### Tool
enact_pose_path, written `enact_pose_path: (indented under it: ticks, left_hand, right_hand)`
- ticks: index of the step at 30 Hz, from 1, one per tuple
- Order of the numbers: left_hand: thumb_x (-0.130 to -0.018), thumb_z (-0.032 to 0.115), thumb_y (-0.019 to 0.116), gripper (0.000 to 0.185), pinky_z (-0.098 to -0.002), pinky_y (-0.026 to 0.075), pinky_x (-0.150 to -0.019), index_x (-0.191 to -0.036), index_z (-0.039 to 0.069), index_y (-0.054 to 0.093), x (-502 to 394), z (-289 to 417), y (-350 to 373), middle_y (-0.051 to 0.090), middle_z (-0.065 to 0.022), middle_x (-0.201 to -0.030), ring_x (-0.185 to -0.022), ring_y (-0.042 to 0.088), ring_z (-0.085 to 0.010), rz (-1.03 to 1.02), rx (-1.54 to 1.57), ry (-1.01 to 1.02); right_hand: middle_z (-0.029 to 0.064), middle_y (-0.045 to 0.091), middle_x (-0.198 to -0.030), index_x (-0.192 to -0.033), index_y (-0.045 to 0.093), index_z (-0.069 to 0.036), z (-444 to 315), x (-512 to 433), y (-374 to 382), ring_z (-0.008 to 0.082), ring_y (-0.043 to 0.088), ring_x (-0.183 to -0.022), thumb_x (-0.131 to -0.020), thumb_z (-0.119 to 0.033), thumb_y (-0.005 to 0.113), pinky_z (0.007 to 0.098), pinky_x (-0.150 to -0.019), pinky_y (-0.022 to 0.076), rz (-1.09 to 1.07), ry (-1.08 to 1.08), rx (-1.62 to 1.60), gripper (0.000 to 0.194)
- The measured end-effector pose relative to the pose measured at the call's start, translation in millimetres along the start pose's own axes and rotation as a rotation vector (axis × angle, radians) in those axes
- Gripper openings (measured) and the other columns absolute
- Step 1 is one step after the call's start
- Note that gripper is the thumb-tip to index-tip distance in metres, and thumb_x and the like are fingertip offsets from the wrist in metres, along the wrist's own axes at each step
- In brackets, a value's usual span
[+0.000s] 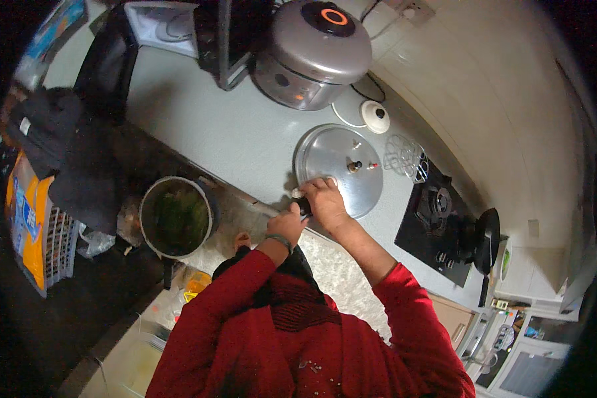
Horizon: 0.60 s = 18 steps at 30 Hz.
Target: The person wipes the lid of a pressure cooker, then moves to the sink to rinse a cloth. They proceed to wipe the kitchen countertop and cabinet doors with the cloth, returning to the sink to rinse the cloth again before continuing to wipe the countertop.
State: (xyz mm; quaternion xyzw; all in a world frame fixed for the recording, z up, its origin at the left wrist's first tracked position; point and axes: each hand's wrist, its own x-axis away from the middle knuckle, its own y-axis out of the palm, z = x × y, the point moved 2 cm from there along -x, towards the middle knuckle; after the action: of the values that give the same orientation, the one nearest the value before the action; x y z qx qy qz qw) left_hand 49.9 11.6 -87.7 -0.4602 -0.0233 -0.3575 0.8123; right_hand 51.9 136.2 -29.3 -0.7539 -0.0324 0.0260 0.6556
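A shiny aluminium pressure cooker lid [342,159] lies on the grey countertop before me, its weight valve [354,166] and a small red-tipped pin on top. From its near edge juts a short black handle [304,206]. My left hand [285,228], with a band at the wrist, grips the handle's outer end. Over the handle's inner part and the lid's rim curls my right hand [325,201], partly hiding both. To the left is an open pot [176,217] with dark green leafy contents and a black handle [167,272].
Behind the lid stand a metallic rice cooker [312,54] and a small white lid [375,117]. A wire rack [406,157] sits beside the black gas hob [430,224], with a dark pan [487,239] beyond. At left are a dark cloth [82,159] and an orange bag [31,219].
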Motion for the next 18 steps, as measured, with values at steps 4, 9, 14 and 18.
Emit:
enact_pose_path:
  ticks: [4, 9, 14, 18]
  left_hand:
    - [-0.088, 0.043, 0.058, 0.040, -0.0477, 0.052, -0.066, -0.103, 0.007, 0.047, -1.5, -1.0, 0.3, 0.066, -0.0170, -0.082, -0.078, 0.066, -0.0360, 0.038, -0.102, -0.003]
    - [-0.088, 0.044, 0.056, 0.043, -0.0540, 0.048, -0.070, -0.104, 0.006, 0.044, -2.4, -2.7, 1.9, 0.066, -0.0209, -0.085, -0.079, 0.065, -0.0407, 0.009, -0.096, 0.015]
    - [-0.088, 0.045, 0.056, 0.045, -0.0528, 0.050, -0.065, -0.105, 0.005, 0.044, -0.8, 0.9, 7.8, 0.066, -0.0212, -0.080, -0.074, 0.065, -0.0413, 0.025, -0.126, 0.042]
    - [-0.088, 0.045, 0.057, 0.046, -0.0526, 0.050, -0.065, -0.105, 0.004, 0.043, -1.1, 4.5, 6.1, 0.066, -0.0215, -0.079, -0.073, 0.065, -0.0422, 0.048, -0.170, 0.035]
  right_hand:
    - [0.0080, 0.061, -0.105, -0.106, 0.065, -0.012, 16.3, 29.8, 3.0, 0.0301, 0.054, -0.097, -0.075, -0.005, 0.060, 0.0383, -0.086, 0.0451, 0.254, 0.136, -0.149, 0.032]
    - [0.0100, 0.060, -0.105, -0.107, 0.064, -0.011, 64.2, 73.9, 13.6, 0.0326, 0.054, -0.095, -0.076, 0.000, 0.057, 0.0403, -0.085, 0.0459, 0.494, 0.355, -0.162, 0.034]
    - [0.0131, 0.060, -0.106, -0.109, 0.062, -0.010, 116.1, 67.7, 21.8, 0.0354, 0.054, -0.096, -0.082, -0.003, 0.055, 0.0427, -0.084, 0.0447, 0.603, 0.758, -0.171, 0.029]
    - [0.0143, 0.059, -0.099, -0.109, 0.062, -0.008, 76.6, 67.8, 23.8, 0.0350, 0.053, -0.091, -0.079, -0.006, 0.057, 0.0440, -0.082, 0.0429, 0.570, 0.780, -0.221, 0.031]
